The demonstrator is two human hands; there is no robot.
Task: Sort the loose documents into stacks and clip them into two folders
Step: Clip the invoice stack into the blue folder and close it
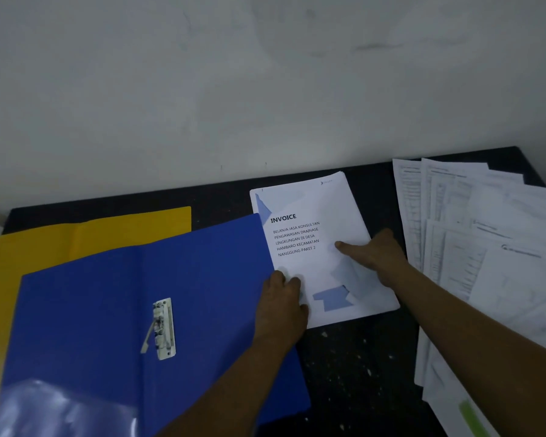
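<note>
A white stack of documents (316,209) with an "INVOICE" cover page lies in the middle of the dark table. My left hand (282,302) grips its lower left edge, where it meets the open blue folder (114,294). My right hand (375,257) holds the stack's right side, thumb pressed flat on the cover. The blue folder lies open with a metal lever clip (162,329) in its middle. An open yellow folder (76,238) lies partly under the blue one, to the left. Loose printed documents (486,241) are spread out at the right.
The dark table (353,373) is speckled with pale flecks near its front. A grey wall (265,89) rises right behind it. A clear plastic sleeve (60,408) lies on the blue folder's near left corner. One sheet at the lower right carries a green mark (473,417).
</note>
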